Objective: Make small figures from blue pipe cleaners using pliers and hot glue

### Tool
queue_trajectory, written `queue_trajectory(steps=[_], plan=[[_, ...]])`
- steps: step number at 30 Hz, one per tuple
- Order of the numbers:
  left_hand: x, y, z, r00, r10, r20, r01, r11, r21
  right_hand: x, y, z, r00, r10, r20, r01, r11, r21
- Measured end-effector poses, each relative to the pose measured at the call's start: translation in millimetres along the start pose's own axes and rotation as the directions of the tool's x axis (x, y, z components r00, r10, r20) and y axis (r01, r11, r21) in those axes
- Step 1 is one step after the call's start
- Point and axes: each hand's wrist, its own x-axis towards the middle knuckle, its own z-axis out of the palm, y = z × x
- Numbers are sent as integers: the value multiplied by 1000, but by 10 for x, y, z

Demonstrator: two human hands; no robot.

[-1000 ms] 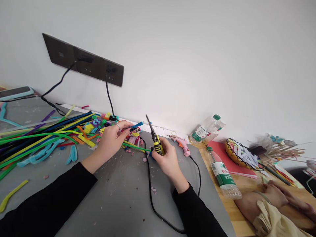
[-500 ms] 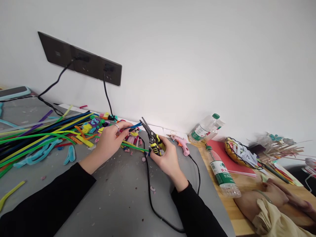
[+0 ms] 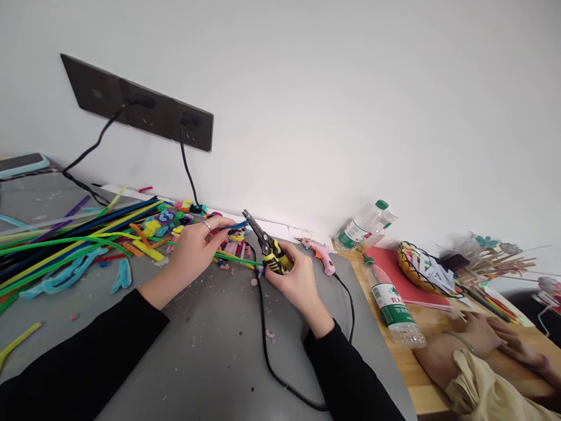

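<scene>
Between thumb and fingers my left hand (image 3: 197, 242) pinches a short blue pipe cleaner piece (image 3: 239, 225), its end pointing right. My right hand (image 3: 295, 278) is wrapped round the black-and-yellow handles of a pair of pliers (image 3: 267, 245). The plier jaws lean up and left and meet the tip of the blue piece; whether they grip it I cannot tell. Below and behind the left fingers lies a small pink and red fuzzy figure (image 3: 234, 244), partly hidden. Green pipe cleaners (image 3: 245, 261) stretch beneath both hands.
Many coloured pipe cleaners (image 3: 79, 245) spread at the left. A pink glue gun (image 3: 322, 254) lies right of the pliers, its black cable (image 3: 267, 351) crossing the grey mat (image 3: 210, 362). Plastic bottles (image 3: 397, 313), a basket (image 3: 423, 275) and another person's hands (image 3: 491, 339) occupy the right.
The plier jaws have tilted left, opened, and closed again at the tip of the blue piece. My left hand has stayed nearly in place. The other person's hands shifted slightly.
</scene>
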Motion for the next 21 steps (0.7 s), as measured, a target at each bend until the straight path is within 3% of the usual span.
queue_trajectory(steps=[8,13,18,21], plan=[[-8,30,0,997,-74,-5,74,997,19,38,49,-26,987,40,-157,-33,998,47],[-8,71,-16,992,-124,5,124,992,-28,128,194,-94,936,-61,-346,-23,972,-235],[0,80,-19,994,-112,14,112,993,-23,131,333,-118,960,-32,-279,-130,830,-543],[0,81,-21,996,-84,13,84,996,7,108,349,-101,981,-38,-192,-87,795,-600]])
